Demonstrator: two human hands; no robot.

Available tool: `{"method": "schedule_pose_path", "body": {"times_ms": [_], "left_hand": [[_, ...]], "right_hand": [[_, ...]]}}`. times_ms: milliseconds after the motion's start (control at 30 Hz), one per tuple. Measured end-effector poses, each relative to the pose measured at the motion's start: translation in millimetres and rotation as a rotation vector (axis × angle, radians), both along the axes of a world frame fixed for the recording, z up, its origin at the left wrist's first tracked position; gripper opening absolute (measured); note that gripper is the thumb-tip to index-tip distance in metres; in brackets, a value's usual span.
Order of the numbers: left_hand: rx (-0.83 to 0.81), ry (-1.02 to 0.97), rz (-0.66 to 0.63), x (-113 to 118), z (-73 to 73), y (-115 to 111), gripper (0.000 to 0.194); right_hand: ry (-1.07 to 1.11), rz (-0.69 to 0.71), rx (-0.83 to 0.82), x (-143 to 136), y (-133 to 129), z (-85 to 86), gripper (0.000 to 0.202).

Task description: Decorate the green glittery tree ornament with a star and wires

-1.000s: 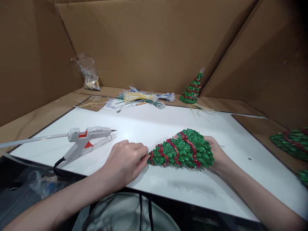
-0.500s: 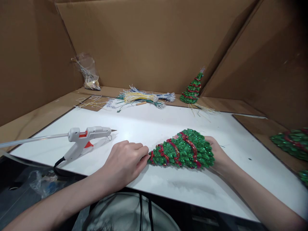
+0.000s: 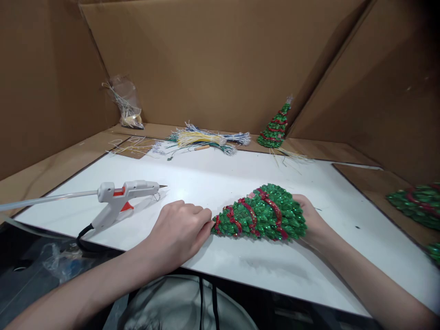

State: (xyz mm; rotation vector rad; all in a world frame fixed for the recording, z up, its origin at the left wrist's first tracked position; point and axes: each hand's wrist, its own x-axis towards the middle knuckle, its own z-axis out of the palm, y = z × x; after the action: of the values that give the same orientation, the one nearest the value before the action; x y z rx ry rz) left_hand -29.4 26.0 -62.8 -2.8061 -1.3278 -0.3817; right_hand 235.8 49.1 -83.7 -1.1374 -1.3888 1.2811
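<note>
A small green glitter Christmas tree [image 3: 259, 213] with red garland lies on its side just above the white board [image 3: 213, 172], its tip to the left and its wide base to the right. My left hand [image 3: 182, 229] pinches the tip, with the fingertips closed on it; whatever else may be between them is hidden. At the base, my right hand [image 3: 307, 217] supports the tree from behind and below, and its fingers are mostly hidden by the branches. To the left of my left hand stands a white glue gun [image 3: 129, 192] with a glue stick in its back, nozzle pointing right.
Bundles of thin yellow, white, green and blue stems [image 3: 209, 138] lie at the back. A finished-looking tree [image 3: 275, 128] stands beside loose stems. A clear bag [image 3: 127, 103] leans at the back left. More trees [image 3: 417, 204] lie at the right. Cardboard walls [image 3: 220, 59] surround the board.
</note>
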Motion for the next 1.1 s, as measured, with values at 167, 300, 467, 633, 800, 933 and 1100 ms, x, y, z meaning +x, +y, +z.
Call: {"method": "schedule_pose_path", "body": {"times_ms": [167, 300, 467, 633, 800, 933, 1100], "left_hand": [[-0.008, 0.006, -0.004, 0.1, 0.5, 0.2, 0.023], [-0.005, 0.008, -0.003, 1.0, 0.9, 1.0, 0.023], [0.012, 0.000, -0.010, 0.0, -0.4, 0.2, 0.023], [0.014, -0.008, -0.009, -0.7, -0.9, -0.4, 0.022], [0.022, -0.005, -0.010, -0.1, -0.8, 0.0, 0.023], [0.024, -0.006, -0.011, 0.1, -0.4, -0.5, 0.023], [0.018, -0.008, -0.008, 1.0, 1.1, -0.5, 0.023]], "right_hand": [[-0.015, -0.008, 0.000, 0.7, 0.0, -0.9, 0.021], [-0.040, -0.006, -0.006, 3.3, 0.6, -3.9, 0.020], [-0.014, -0.012, -0.014, 4.1, 1.3, -5.9, 0.022], [0.014, -0.013, -0.035, 0.8, 1.0, -1.8, 0.024], [0.031, -0.008, -0.018, 0.0, -0.1, 0.9, 0.024], [0.029, -0.013, -0.063, -0.4, -1.4, 1.1, 0.025], [0.009, -0.036, -0.024, -1.9, -0.7, 1.6, 0.025]]}}
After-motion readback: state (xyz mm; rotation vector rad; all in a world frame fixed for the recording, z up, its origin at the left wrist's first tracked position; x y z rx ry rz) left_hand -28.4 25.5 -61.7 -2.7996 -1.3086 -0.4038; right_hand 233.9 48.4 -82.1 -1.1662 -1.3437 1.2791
